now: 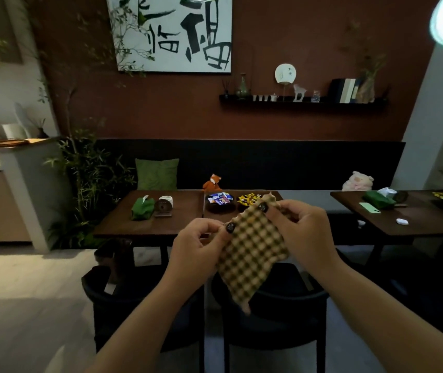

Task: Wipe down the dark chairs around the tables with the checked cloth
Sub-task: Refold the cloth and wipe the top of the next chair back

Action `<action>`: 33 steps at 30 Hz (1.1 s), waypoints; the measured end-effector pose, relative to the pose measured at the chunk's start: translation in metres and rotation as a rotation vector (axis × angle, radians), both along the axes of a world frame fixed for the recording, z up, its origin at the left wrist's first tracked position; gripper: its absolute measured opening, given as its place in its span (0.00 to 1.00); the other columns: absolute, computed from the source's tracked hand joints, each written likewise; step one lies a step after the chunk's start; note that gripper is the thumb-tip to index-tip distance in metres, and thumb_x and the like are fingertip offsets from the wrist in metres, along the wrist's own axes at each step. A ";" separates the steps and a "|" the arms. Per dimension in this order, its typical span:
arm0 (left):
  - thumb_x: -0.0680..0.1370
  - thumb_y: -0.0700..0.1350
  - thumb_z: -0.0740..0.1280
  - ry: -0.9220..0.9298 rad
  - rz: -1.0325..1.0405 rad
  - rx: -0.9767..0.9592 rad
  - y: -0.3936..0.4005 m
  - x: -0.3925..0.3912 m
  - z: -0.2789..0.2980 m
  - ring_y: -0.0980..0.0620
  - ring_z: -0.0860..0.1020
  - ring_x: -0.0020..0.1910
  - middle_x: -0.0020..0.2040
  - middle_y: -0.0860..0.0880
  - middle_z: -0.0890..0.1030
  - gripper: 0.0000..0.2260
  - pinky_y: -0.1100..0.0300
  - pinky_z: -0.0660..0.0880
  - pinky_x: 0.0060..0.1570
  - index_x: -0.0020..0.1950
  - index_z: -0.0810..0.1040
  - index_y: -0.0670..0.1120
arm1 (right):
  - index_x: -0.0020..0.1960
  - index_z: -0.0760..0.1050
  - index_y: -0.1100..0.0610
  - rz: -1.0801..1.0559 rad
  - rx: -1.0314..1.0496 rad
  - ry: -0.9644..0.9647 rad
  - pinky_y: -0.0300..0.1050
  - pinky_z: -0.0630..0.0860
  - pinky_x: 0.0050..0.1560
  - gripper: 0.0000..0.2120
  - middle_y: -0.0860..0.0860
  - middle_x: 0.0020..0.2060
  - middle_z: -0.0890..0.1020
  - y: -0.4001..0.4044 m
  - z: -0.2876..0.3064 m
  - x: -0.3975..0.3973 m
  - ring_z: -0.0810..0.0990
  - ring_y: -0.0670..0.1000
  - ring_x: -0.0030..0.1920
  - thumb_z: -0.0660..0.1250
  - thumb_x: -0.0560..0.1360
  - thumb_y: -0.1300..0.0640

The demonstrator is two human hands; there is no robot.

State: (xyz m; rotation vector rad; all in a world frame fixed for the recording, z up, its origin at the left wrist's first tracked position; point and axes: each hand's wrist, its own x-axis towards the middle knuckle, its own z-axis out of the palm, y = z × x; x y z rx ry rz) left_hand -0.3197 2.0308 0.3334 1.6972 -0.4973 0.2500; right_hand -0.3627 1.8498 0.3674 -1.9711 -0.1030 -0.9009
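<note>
1. Both hands are up in front of the chest, holding the checked cloth (252,249) between them, in the air above the chairs.
2. Left hand (196,246): fingers curled, thumb and forefinger pinch the cloth's left edge.
3. Right hand (303,230): fingers curled, pinching the cloth's top right corner; thumb lies on the front of the fabric.
4. The cloth hangs tilted, its lower corner pointing down toward the chair below.
5. Two dark chairs sit side by side right under the hands: left chair (123,297), right chair (276,319). Both are pushed toward the near table (145,222). The cloth touches neither.
6. On the near table: a green tissue pouch (142,208), a small round stand (162,207), and two bowls of wrapped sweets (221,201) at the far right.
7. A second table (403,224) stands to the right, with a green phone (369,207) and a small white case (402,221) on it.
8. Behind the tables runs a dark bench (268,162) with a green cushion (157,173), a fox toy (212,183) and a pink plush toy (357,181).
</note>
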 end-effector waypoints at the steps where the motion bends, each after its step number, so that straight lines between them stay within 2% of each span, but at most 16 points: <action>1: 0.75 0.48 0.70 0.010 -0.026 -0.009 0.001 -0.002 0.003 0.61 0.79 0.40 0.41 0.53 0.82 0.06 0.66 0.75 0.41 0.41 0.81 0.48 | 0.44 0.81 0.51 0.017 -0.001 0.016 0.29 0.74 0.39 0.02 0.42 0.37 0.82 0.002 0.003 -0.001 0.80 0.39 0.40 0.69 0.75 0.56; 3: 0.74 0.52 0.68 0.006 -0.051 -0.026 0.003 -0.006 0.009 0.58 0.78 0.38 0.37 0.50 0.81 0.08 0.63 0.75 0.38 0.41 0.80 0.48 | 0.45 0.81 0.54 0.052 -0.022 0.056 0.30 0.75 0.38 0.04 0.44 0.37 0.83 0.004 0.007 -0.003 0.81 0.41 0.38 0.68 0.75 0.54; 5: 0.73 0.54 0.67 -0.022 -0.042 -0.048 0.003 -0.009 0.013 0.53 0.78 0.38 0.39 0.46 0.81 0.10 0.56 0.76 0.40 0.41 0.80 0.49 | 0.44 0.82 0.55 0.132 0.015 0.134 0.32 0.75 0.37 0.07 0.47 0.36 0.84 0.004 0.015 -0.006 0.81 0.42 0.36 0.68 0.75 0.53; 6: 0.74 0.53 0.67 -0.028 -0.035 -0.065 0.003 -0.010 0.015 0.52 0.77 0.39 0.39 0.46 0.81 0.09 0.56 0.76 0.41 0.41 0.80 0.49 | 0.43 0.82 0.56 0.195 0.068 0.201 0.32 0.75 0.36 0.07 0.48 0.35 0.84 0.004 0.019 -0.009 0.81 0.42 0.36 0.69 0.74 0.52; 9: 0.78 0.44 0.67 -0.001 -0.007 -0.112 0.002 -0.009 0.020 0.56 0.76 0.37 0.36 0.50 0.80 0.07 0.64 0.74 0.39 0.41 0.80 0.46 | 0.44 0.82 0.57 0.390 0.167 0.487 0.32 0.74 0.34 0.11 0.48 0.36 0.85 -0.004 0.026 -0.017 0.82 0.43 0.36 0.72 0.68 0.50; 11: 0.79 0.43 0.66 0.021 -0.009 -0.134 0.000 -0.009 0.023 0.58 0.75 0.35 0.34 0.52 0.79 0.07 0.67 0.72 0.36 0.42 0.79 0.43 | 0.47 0.82 0.57 0.453 0.193 0.622 0.36 0.77 0.38 0.12 0.50 0.40 0.86 -0.010 0.024 -0.019 0.84 0.46 0.40 0.75 0.66 0.53; 15: 0.80 0.45 0.65 0.103 0.004 -0.156 -0.006 -0.006 0.025 0.58 0.77 0.35 0.35 0.53 0.81 0.08 0.66 0.74 0.36 0.44 0.79 0.43 | 0.49 0.80 0.57 0.413 0.274 0.559 0.38 0.77 0.39 0.07 0.50 0.43 0.85 -0.023 0.026 -0.018 0.84 0.48 0.43 0.71 0.72 0.59; 18: 0.80 0.47 0.64 0.127 0.057 -0.156 -0.013 0.001 0.024 0.56 0.79 0.39 0.40 0.48 0.84 0.10 0.63 0.76 0.41 0.48 0.80 0.42 | 0.51 0.78 0.53 0.266 0.070 0.484 0.35 0.75 0.41 0.05 0.47 0.44 0.84 -0.029 0.031 -0.013 0.83 0.45 0.45 0.68 0.76 0.54; 21: 0.79 0.46 0.66 0.103 0.043 -0.147 -0.016 0.006 0.027 0.65 0.79 0.36 0.37 0.57 0.84 0.08 0.72 0.75 0.37 0.47 0.80 0.42 | 0.50 0.78 0.53 0.241 -0.043 0.487 0.35 0.75 0.42 0.05 0.48 0.43 0.84 -0.038 0.035 -0.010 0.83 0.45 0.43 0.67 0.76 0.53; 23: 0.76 0.45 0.71 0.108 -0.020 -0.072 -0.015 0.011 0.030 0.62 0.80 0.36 0.36 0.55 0.84 0.05 0.71 0.76 0.35 0.45 0.80 0.44 | 0.48 0.79 0.56 0.213 -0.085 0.503 0.36 0.76 0.43 0.07 0.50 0.41 0.84 -0.048 0.036 -0.007 0.82 0.47 0.42 0.66 0.77 0.53; 25: 0.71 0.46 0.76 0.153 -0.113 0.110 -0.011 0.017 0.034 0.60 0.81 0.36 0.34 0.54 0.83 0.06 0.68 0.75 0.35 0.42 0.81 0.48 | 0.46 0.79 0.59 0.163 -0.098 0.501 0.38 0.75 0.43 0.09 0.52 0.38 0.82 -0.058 0.040 -0.003 0.80 0.48 0.39 0.68 0.76 0.52; 27: 0.68 0.50 0.77 0.207 -0.186 0.325 -0.008 0.020 0.037 0.63 0.78 0.32 0.30 0.57 0.80 0.09 0.70 0.72 0.34 0.33 0.79 0.52 | 0.43 0.80 0.56 0.141 -0.066 0.503 0.38 0.75 0.44 0.08 0.51 0.38 0.83 -0.066 0.046 -0.002 0.80 0.46 0.39 0.69 0.75 0.51; 29: 0.68 0.50 0.76 0.268 -0.298 0.352 -0.008 0.021 0.038 0.63 0.76 0.30 0.28 0.57 0.77 0.13 0.71 0.69 0.32 0.29 0.75 0.51 | 0.41 0.81 0.52 0.169 -0.044 0.534 0.34 0.73 0.42 0.07 0.47 0.38 0.84 -0.071 0.055 -0.003 0.81 0.42 0.38 0.70 0.74 0.50; 30: 0.70 0.48 0.75 0.314 -0.385 0.284 -0.010 0.019 0.039 0.62 0.76 0.32 0.30 0.56 0.78 0.11 0.71 0.70 0.32 0.31 0.75 0.50 | 0.38 0.81 0.50 0.204 -0.027 0.560 0.33 0.72 0.42 0.07 0.45 0.37 0.84 -0.072 0.059 -0.003 0.81 0.40 0.37 0.70 0.73 0.49; 32: 0.73 0.43 0.71 0.401 -0.535 0.187 -0.019 0.015 0.042 0.57 0.81 0.40 0.39 0.50 0.84 0.04 0.68 0.75 0.37 0.42 0.78 0.44 | 0.32 0.81 0.47 0.273 -0.016 0.594 0.35 0.73 0.44 0.10 0.43 0.34 0.84 -0.074 0.065 -0.002 0.81 0.39 0.36 0.71 0.71 0.48; 33: 0.74 0.40 0.71 0.399 -0.563 0.195 -0.025 0.014 0.043 0.53 0.83 0.45 0.45 0.47 0.85 0.06 0.66 0.77 0.41 0.49 0.80 0.41 | 0.30 0.81 0.46 0.285 -0.022 0.591 0.36 0.73 0.45 0.11 0.43 0.34 0.84 -0.074 0.067 0.000 0.81 0.39 0.36 0.71 0.71 0.48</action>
